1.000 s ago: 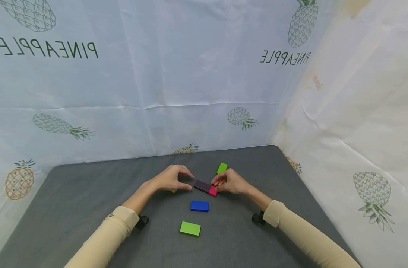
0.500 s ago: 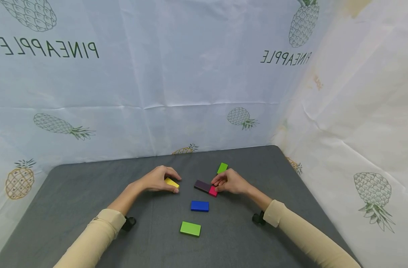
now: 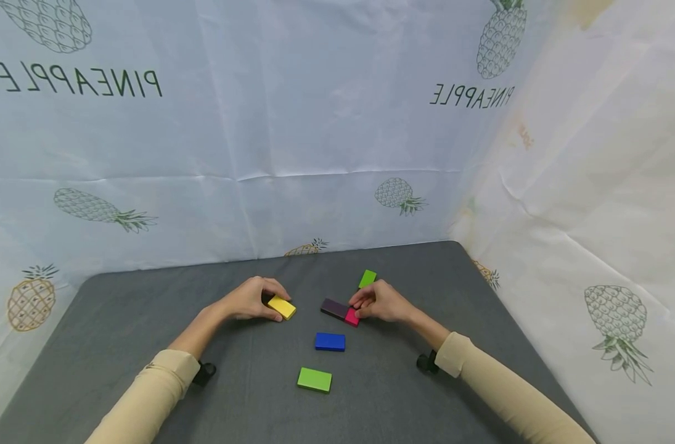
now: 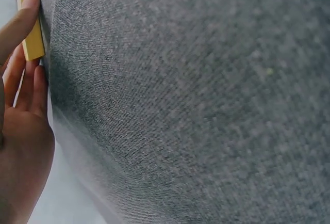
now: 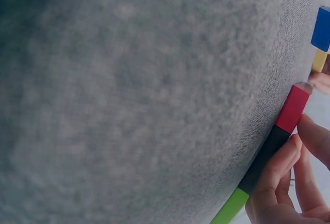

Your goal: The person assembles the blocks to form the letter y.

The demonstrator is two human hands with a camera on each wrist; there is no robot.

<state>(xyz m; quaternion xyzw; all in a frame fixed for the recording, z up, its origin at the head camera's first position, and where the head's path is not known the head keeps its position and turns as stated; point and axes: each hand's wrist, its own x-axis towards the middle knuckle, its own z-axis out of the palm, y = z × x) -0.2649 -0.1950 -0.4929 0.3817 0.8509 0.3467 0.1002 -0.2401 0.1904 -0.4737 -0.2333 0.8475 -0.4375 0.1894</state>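
My left hand [image 3: 253, 298] pinches a yellow block [image 3: 282, 308] between thumb and fingers, low over the grey table; the left wrist view shows the thumb on one face of the yellow block [image 4: 34, 45]. My right hand [image 3: 386, 302] pinches at a red block [image 3: 351, 317], fingertips curled around its side. A dark purple block [image 3: 333, 308] lies end to end with the red one, pointing left. In the right wrist view a black stretch of block [image 5: 265, 158] joins the red block [image 5: 293, 109] to a green block [image 5: 231, 207], partly behind my fingers.
A blue block [image 3: 330, 341] lies flat nearer the body, and a larger-looking green block [image 3: 315, 379] lies closer still. The grey table [image 3: 148, 345] meets a pineapple-print curtain [image 3: 293, 123] at the back and another curtain side on the right.
My left hand has moved left, away from the purple block, and closed its fingers on the yellow block, which now shows more fully. My right hand stays where it was.
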